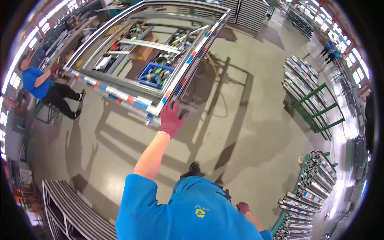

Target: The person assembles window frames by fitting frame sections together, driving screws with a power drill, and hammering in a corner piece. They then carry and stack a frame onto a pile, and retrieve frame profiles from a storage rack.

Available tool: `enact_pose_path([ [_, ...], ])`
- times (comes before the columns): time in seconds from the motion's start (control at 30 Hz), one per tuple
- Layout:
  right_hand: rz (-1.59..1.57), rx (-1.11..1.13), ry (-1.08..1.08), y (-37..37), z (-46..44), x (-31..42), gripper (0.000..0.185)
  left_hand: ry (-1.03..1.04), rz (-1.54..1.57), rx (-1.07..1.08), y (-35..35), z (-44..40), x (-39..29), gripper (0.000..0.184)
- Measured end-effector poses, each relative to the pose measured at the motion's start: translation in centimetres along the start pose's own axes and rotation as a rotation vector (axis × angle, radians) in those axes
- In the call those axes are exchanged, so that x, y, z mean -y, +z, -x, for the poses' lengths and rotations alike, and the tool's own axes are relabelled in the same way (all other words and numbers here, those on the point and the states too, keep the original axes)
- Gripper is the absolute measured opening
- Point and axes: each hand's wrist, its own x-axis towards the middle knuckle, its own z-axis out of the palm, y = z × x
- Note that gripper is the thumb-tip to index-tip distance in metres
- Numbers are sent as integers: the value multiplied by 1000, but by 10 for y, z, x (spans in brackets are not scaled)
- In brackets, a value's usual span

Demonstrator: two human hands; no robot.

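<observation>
The left hand (172, 119), gloved, lies against the near corner of the frame (191, 58), fingers extended and spread; no closed grip shows. The right hand (243, 208) hangs low, well apart from the frame; its fingers are mostly hidden, so whether it holds anything cannot be determined.

The frame lies flat ahead of the wearer, above a blue bin (149, 83) and a box (140, 53). It appears stiff and, given its span, heavy and awkward for one person. Taped faces may be slippery. Suitable holds: outer rails, close to opposite corners. A co-worker (38, 86) sits beside the frame's left corner.

Red, blue and white tape (132, 100) covers the frame's rails; its print is illegible. On the shirt (176, 224), nearer the wearer than the frame, characters above a yellow emblem (200, 213) are too small to read.
</observation>
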Motion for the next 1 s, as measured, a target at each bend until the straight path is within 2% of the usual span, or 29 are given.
enact_pose_path([
  [0.03,-37,8,65,-19,-1,5,47,-11,-74,-8,7,-45,-5,85],
  [0.07,-94,2,138,-39,-6,23,47,-82,-131,92,14,-91,-10,97],
  [0.1,-141,-3,188,-54,-16,38,47,-72,-187,41,32,-128,-7,104],
  [0.17,-195,-7,228,-84,-46,64,47,-197,-298,71,75,-202,-2,109],
  [0.23,-205,10,230,-116,-86,89,46,-346,-188,167,99,-256,2,104],
  [0.27,-212,24,226,-132,-110,100,46,-423,-122,288,104,-274,3,92],
  [0.3,-198,41,207,-152,-139,113,46,-471,-94,211,113,-281,3,78],
  [0.33,-181,61,184,-168,-169,122,46,-501,-83,220,121,-286,6,71],
  [0.37,-151,82,157,-188,-200,133,46,-480,-45,141,123,-282,7,62],
  [0.4,-112,101,122,-209,-233,144,46,-519,-93,91,127,-280,1,57],
  [0.5,85,158,-33,-293,-338,184,47,-553,-108,139,118,-287,-13,62],
  [0.53,195,180,-122,-325,-377,199,47,-571,-158,130,123,-289,-11,62],
  [0.57,341,204,-233,-359,-415,216,47,-624,-192,209,109,-299,-28,63],
  [0.63,754,177,-528,-432,-517,260,47,-692,-201,238,106,-307,-39,64],
  [0.67,506,55,-152,-483,-523,337,54,-673,-234,213,117,-302,-29,64],
  [0.7,647,26,-326,-516,-598,348,57,-649,-265,190,128,-299,-20,65],
  [0.73,567,-149,-379,-559,-607,413,55,-680,-252,212,125,-301,-23,65],
  [0.77,516,-189,-341,-596,-624,478,54,-708,-259,187,129,-302,-26,60],
  [0.9,292,-377,-613,-671,-730,663,53,-684,-299,126,144,-294,-22,50],
  [0.97,164,-298,-585,-680,-707,769,51,-606,-312,50,150,-286,-13,49],
  [1.0,188,-247,-606,-675,-715,796,52,-588,-315,35,149,-284,-13,49],
])
